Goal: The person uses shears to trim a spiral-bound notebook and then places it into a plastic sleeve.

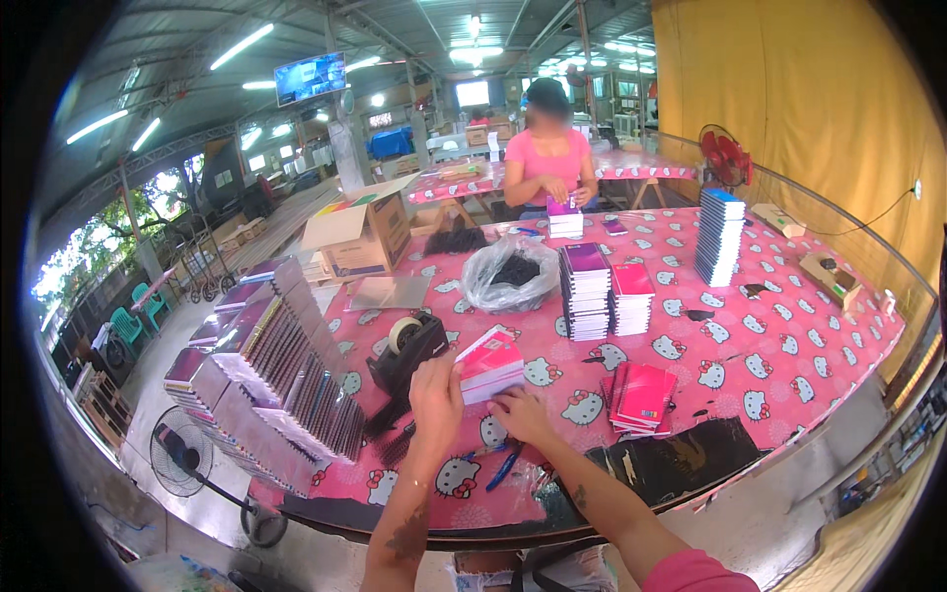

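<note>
A thick stack of pink-covered notebooks (492, 360) with white page edges stands tilted on the table before me. My left hand (436, 393) is closed round its left side. The fingers of my right hand (523, 412) grip its lower right edge. Close by my left hand is a black tape dispenser (419, 345) with a roll of tape. Dark binding coils (397, 446) lie beside my left wrist. Below my right hand rests a blue-handled tool (504, 468). Several loose pink notebooks (639, 397) are piled to the right.
Tall stacks of spiral-bound notebooks (276, 345) stand at left. Further off are a plastic bag (493, 286) of black pieces, purple notebook stacks (587, 296), a blue-topped stack (719, 242) and a cardboard box (370, 242). Across the patterned table (681, 331), another person (548, 163) handles notebooks.
</note>
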Demonstrator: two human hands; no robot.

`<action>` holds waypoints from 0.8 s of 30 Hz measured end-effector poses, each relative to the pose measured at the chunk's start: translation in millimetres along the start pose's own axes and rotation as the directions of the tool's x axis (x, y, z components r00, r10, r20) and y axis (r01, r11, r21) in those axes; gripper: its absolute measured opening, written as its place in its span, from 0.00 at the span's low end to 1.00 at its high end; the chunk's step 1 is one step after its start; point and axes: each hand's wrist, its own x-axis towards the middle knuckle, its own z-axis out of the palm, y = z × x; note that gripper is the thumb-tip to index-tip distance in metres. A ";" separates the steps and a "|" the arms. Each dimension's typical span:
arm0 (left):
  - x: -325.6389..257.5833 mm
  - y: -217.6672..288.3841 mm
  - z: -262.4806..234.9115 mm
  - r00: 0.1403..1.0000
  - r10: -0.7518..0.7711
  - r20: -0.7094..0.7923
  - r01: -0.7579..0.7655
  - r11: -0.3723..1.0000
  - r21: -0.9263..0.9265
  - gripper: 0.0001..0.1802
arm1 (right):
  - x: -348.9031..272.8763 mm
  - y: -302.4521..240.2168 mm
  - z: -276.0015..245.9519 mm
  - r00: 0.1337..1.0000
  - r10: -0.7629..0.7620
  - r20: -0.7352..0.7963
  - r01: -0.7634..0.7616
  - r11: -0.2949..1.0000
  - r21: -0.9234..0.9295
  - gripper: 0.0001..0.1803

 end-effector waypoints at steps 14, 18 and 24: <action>-109.5 72.9 -56.0 0.814 -0.125 0.567 0.226 0.968 -0.111 0.10 | -60.3 1.5 -132.9 0.818 -0.136 0.559 -0.538 0.165 0.827 0.30; -119.3 76.6 -23.1 0.731 -0.183 0.658 0.302 0.951 -0.072 0.14 | -124.6 1.9 -137.2 0.859 -0.077 0.506 -0.356 0.619 0.700 0.26; -127.9 61.9 -3.6 0.862 -0.111 0.495 0.065 0.992 0.109 0.26 | -165.6 19.6 -144.5 0.971 0.229 0.066 -0.232 0.848 0.476 0.21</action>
